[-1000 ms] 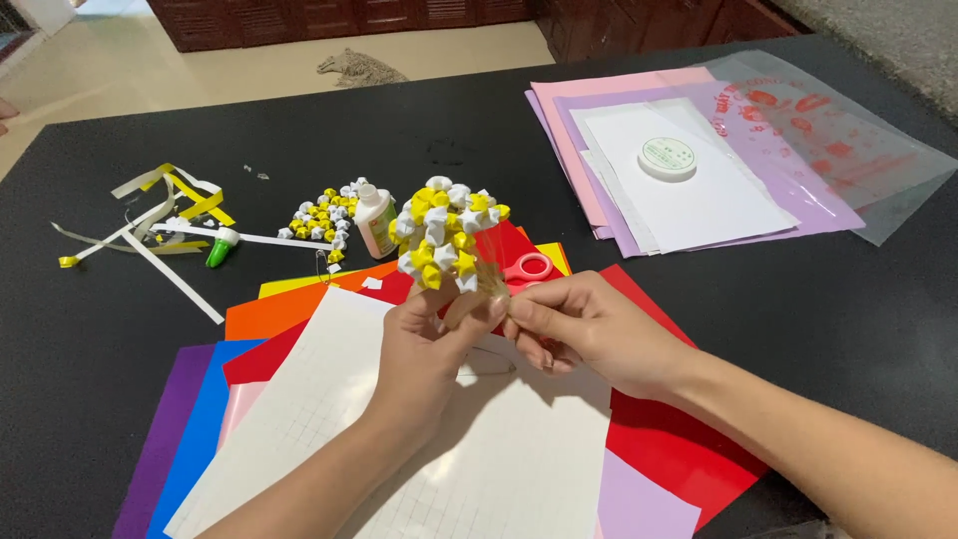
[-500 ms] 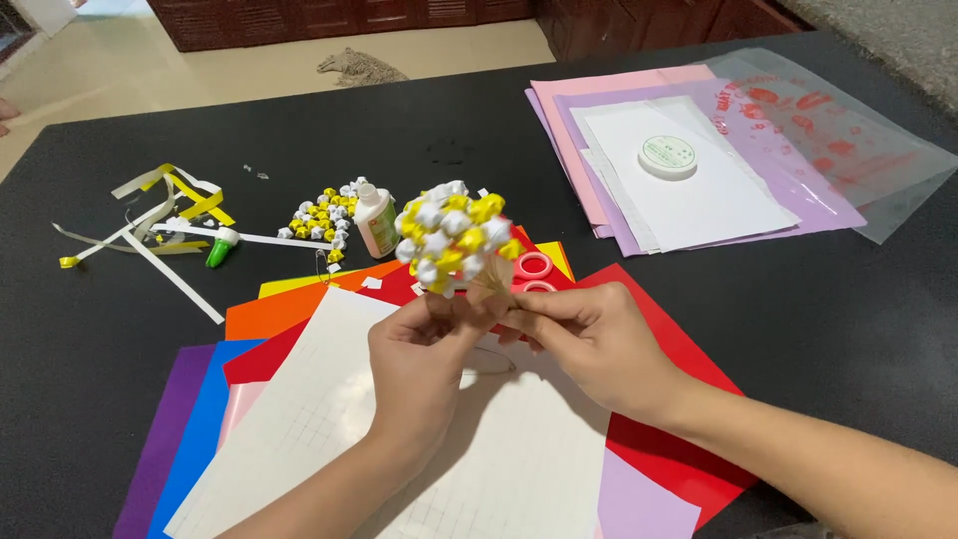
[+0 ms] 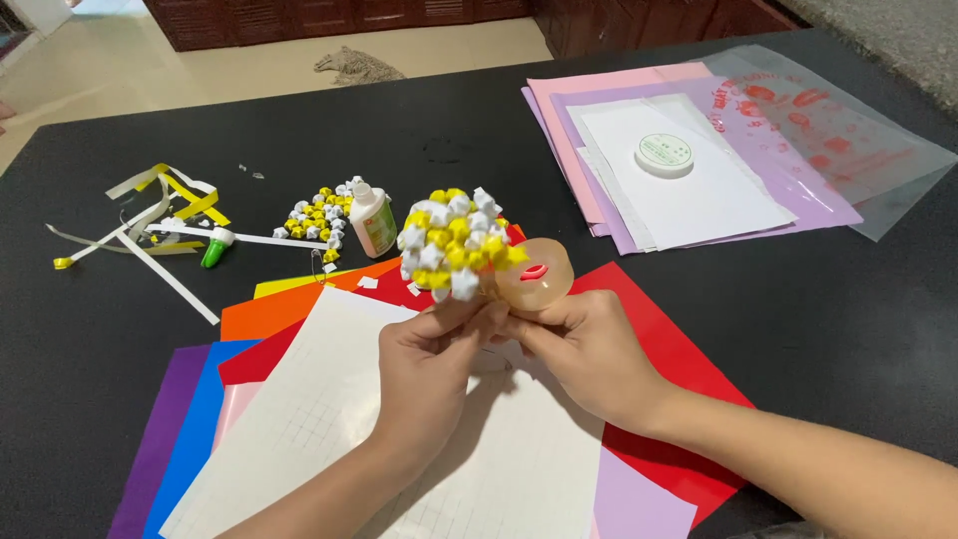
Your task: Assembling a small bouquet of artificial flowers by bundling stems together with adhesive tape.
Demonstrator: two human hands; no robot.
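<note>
Black matte table (image 3: 818, 329) filling most of the view, pale beige tiled floor (image 3: 200, 70) beyond its far edge, dark reddish-brown wooden cabinets (image 3: 329, 15) along the top, soft even light

A clear plastic bag (image 3: 848, 140) with red print lay flat at the far right of the table, partly over a stack of pink, purple and white sheets. On that stack rested a small round flat package (image 3: 664, 155), white with a green-printed label on its top face. Left of centre, toward the far side, stood a small white glue bottle (image 3: 371, 220) with a green and orange label around its body, beside a heap of little yellow and white paper stars.
</note>
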